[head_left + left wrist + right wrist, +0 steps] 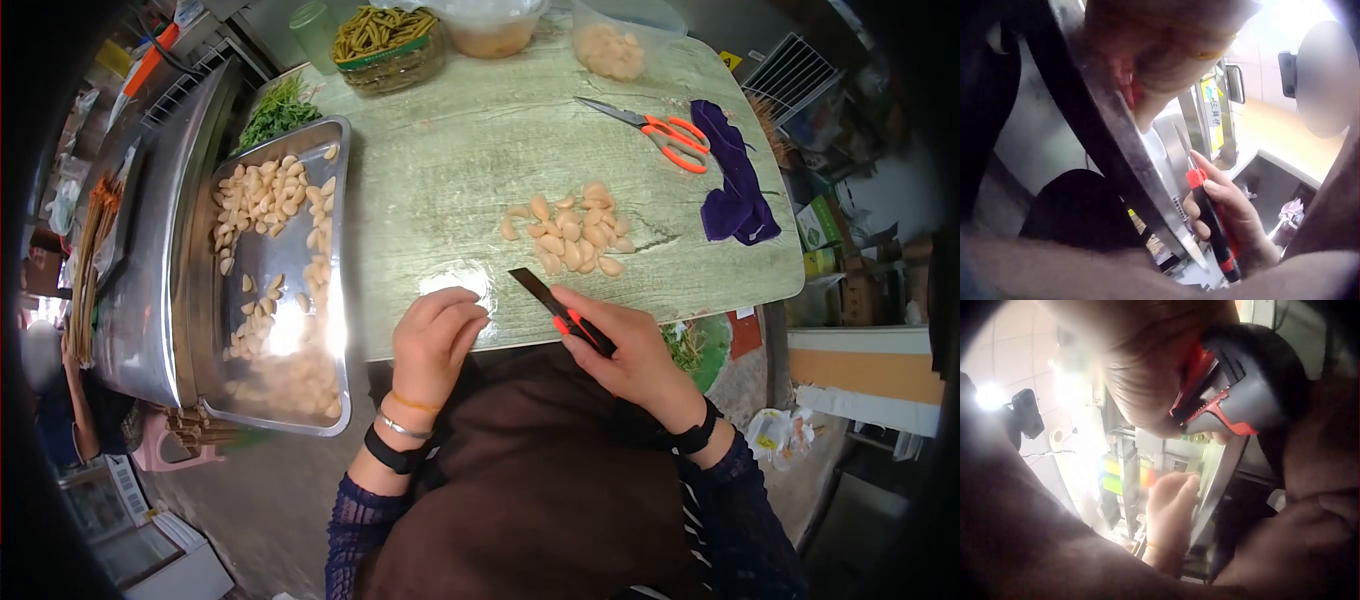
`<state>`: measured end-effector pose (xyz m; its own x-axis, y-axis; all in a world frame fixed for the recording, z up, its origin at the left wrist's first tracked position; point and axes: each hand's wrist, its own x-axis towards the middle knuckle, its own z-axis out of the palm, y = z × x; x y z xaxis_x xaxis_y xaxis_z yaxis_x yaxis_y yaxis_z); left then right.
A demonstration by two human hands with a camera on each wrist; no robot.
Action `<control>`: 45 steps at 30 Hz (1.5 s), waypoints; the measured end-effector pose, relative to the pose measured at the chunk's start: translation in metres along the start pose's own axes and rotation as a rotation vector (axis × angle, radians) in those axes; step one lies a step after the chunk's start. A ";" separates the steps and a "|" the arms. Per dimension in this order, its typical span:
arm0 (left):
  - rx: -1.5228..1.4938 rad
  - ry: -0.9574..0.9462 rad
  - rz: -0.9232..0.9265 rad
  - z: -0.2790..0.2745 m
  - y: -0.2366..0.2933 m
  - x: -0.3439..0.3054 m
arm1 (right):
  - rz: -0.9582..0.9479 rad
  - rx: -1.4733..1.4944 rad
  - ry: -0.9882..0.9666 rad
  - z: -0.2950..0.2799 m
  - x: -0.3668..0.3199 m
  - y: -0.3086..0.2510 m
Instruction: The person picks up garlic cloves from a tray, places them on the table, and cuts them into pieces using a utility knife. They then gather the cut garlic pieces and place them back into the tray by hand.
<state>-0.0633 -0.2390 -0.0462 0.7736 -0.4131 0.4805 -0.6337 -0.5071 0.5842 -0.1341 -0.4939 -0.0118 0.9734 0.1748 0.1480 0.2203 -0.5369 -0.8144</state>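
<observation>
The right hand [635, 360] grips a black-and-red utility knife [590, 334], its dark blade angled up toward the left above the table's front edge. In the left wrist view the same knife [1210, 222] stands in the curled fingers of the right hand [1244, 222]. To its left, the left hand [430, 338] has bent fingers with the thumb close to the fingertips; whether something small lies between them cannot be told. Beyond the knife is a loose pile of peeled garlic cloves [572, 232]. At the left, a metal tray [344, 210] holds many more cloves [262, 190].
Orange-handled scissors [675, 143] and a purple cloth [738, 190] lie at the right of the green table [430, 170]. Along the back stand a container of green beans [385, 50], a bowl [495, 30] and a tub [610, 52]. Green herbs [275, 115] lie behind the tray.
</observation>
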 end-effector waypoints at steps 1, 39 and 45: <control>0.040 -0.002 0.007 -0.004 0.003 0.000 | -0.001 -0.036 -0.020 0.000 0.002 -0.002; 0.036 0.078 0.115 0.005 -0.005 -0.007 | -0.149 -0.606 -0.249 0.005 0.003 -0.032; 0.015 0.032 0.050 0.006 0.002 0.002 | -0.028 -0.356 -0.041 -0.010 -0.014 -0.011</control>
<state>-0.0629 -0.2451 -0.0476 0.7405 -0.4141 0.5293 -0.6711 -0.4978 0.5494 -0.1491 -0.4985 0.0002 0.9648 0.2232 0.1389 0.2623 -0.7837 -0.5630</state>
